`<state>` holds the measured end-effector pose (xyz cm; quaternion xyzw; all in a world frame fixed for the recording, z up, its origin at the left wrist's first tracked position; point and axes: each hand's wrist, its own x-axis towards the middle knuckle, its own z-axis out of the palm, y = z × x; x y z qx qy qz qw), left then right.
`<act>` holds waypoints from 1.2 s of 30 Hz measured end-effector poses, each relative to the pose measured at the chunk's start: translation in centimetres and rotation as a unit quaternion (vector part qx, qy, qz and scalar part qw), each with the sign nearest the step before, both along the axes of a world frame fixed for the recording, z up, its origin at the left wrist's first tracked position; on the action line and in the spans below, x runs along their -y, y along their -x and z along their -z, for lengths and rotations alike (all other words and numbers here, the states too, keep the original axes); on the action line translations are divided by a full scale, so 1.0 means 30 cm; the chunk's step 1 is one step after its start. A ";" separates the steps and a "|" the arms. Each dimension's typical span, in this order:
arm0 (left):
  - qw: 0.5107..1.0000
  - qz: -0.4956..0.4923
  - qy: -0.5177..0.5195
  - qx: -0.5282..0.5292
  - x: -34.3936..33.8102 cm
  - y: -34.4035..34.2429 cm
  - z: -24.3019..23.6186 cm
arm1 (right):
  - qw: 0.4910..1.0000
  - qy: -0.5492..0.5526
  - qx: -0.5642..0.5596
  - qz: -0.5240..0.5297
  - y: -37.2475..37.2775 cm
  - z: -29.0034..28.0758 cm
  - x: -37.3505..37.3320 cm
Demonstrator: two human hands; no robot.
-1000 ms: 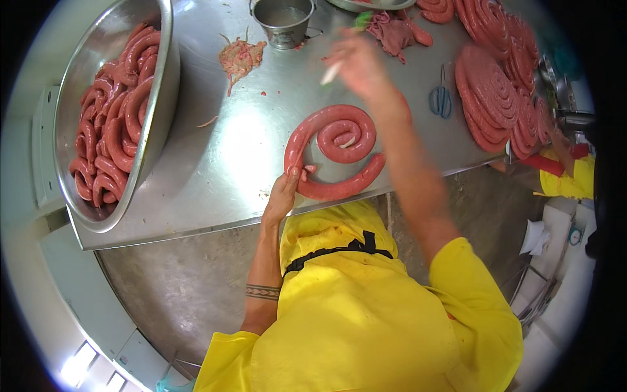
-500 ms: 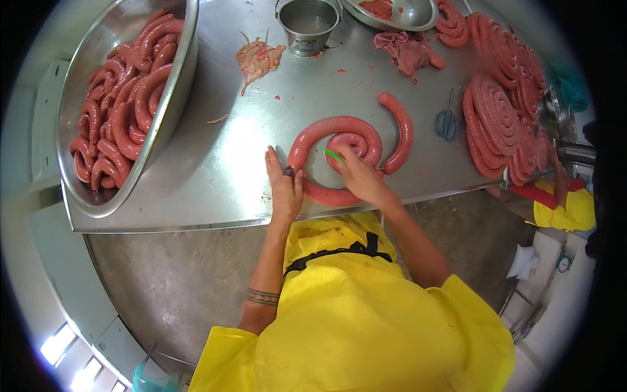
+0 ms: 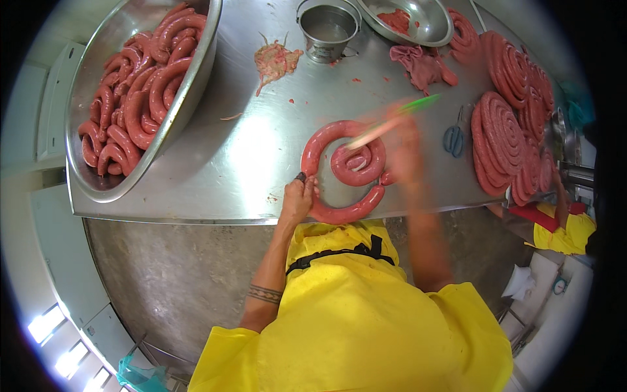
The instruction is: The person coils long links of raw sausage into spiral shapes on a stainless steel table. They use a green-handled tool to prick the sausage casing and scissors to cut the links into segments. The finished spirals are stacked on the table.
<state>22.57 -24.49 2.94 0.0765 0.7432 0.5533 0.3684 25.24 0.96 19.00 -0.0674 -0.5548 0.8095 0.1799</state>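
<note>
A long pink sausage [image 3: 343,213] lies curved round a smaller coil [image 3: 371,163] near the front of the steel table [image 3: 170,189]. My left hand [image 3: 298,195] is closed on the sausage at its left side, thumb and fingers pinching it. My right hand [image 3: 405,150], smeared by motion, is at the right of the coil, closed on a thin tool [image 3: 421,103] with a bright green part, which streaks over the coil. Blue-handled scissors [image 3: 452,138] lie to the right.
A big steel tub [image 3: 209,72] of sausages stands left, a small bucket [image 3: 326,49] and a bowl [image 3: 431,23] at the back. Meat scraps [image 3: 275,62] and pink casing [image 3: 418,65] lie nearby. Stacked coils [image 3: 496,137] fill the right, where another person's yellow-clothed arm [image 3: 565,232] shows.
My left fingers, spread half a second ago, are closed on the sausage. My right hand has lifted off the coil and moved rightward with the green tool. The view has shifted slightly.
</note>
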 end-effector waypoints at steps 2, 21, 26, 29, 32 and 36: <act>0.998 0.022 0.052 0.026 -0.004 0.013 -0.002 | 0.983 0.144 -0.022 0.116 -0.102 -0.045 -0.196; 0.964 -0.151 0.005 -0.220 0.012 -0.011 -0.054 | 0.851 -0.499 -0.021 -0.160 0.096 0.238 0.257; 0.972 -0.051 0.126 -0.194 -0.024 -0.011 -0.027 | 0.994 0.016 0.103 0.036 -0.039 -0.003 -0.019; 0.986 -0.107 0.112 -0.068 -0.037 0.010 -0.020 | 0.989 0.076 0.120 -0.033 -0.176 -0.063 -0.144; 0.977 -0.201 -0.016 0.074 -0.030 0.022 -0.022 | 0.883 -0.048 0.441 -0.150 -0.235 0.071 -0.062; 0.934 -0.112 0.110 -0.322 0.011 0.006 -0.049 | 0.857 -0.480 0.167 -0.083 -0.041 0.324 0.148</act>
